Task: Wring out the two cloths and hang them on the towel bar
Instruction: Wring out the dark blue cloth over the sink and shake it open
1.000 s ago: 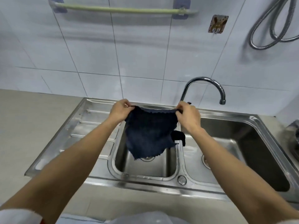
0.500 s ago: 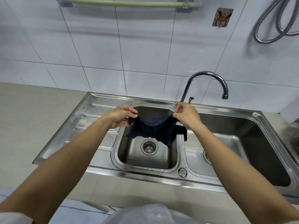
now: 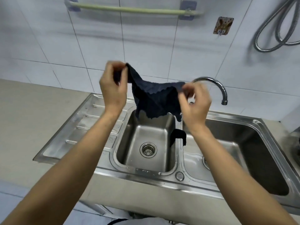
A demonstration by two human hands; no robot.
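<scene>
Grip: the left hand (image 3: 112,88) is pinching one upper corner of the dark navy, scallop-edged cloth (image 3: 154,98) between thumb and curled fingers; the right hand (image 3: 195,103) is pinching the opposite upper corner in the same way, though motion blur is softening its fingertips. Both hands are holding the cloth in the air above the sink, with the left corner raised higher than the right.

Surface and room: a beige countertop (image 3: 32,111) is carrying a stainless steel double-bowl sink (image 3: 146,176) with a ribbed drainboard (image 3: 90,125) on its left. White wall tiles (image 3: 48,46) are rising behind it. A pale green towel bar on blue brackets (image 3: 129,9) is running horizontally near the top of the wall, bare along its visible length. A small brown wall hook plate (image 3: 223,25) is sitting to the right of the bar, and a coiled metal hose (image 3: 267,38) is hanging at the far right. A curved chrome tap (image 3: 217,85) is arching behind the right hand.

Containers: the small left bowl (image 3: 128,153) is showing a round strainer drain (image 3: 148,149) and water droplets. A second dark cloth (image 3: 178,135) is lying draped over the divider between the two bowls. The larger right bowl (image 3: 243,151) is showing part of a drain beside the right forearm.

Orientation: the held cloth's top edge is running left to right, sloping down toward the right, with the body hanging below it over the left bowl.
</scene>
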